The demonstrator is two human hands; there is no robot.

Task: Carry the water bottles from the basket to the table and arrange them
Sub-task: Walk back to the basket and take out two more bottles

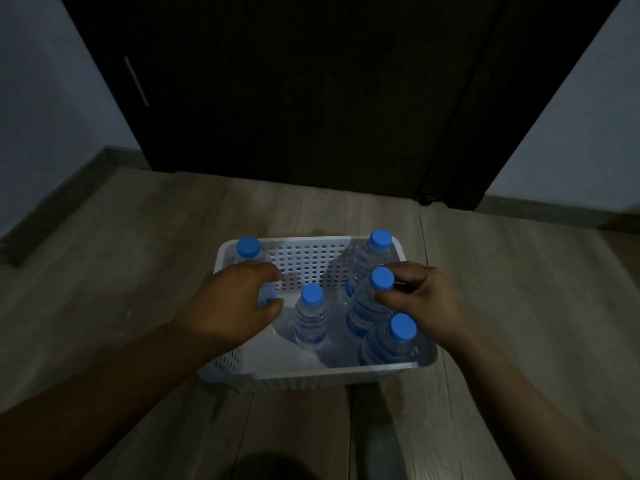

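Grips, with the left hand (pixel 235 303), the left bottle (pixel 248 247) in the white basket's (pixel 311 374) far left corner, fingers curled round its body. Pinches, with the right hand (pixel 424 299), the neck of the right-wall bottle (pixel 363 306), between the far-right bottle (pixel 370 258) and near-right bottle (pixel 394 341).

No text, brand or number is legible. The water bottles (pixel 311 317) standing inside the basket (pixel 311 372) carry labels (pixel 267 296) with blue print, too dim and blurred to read.
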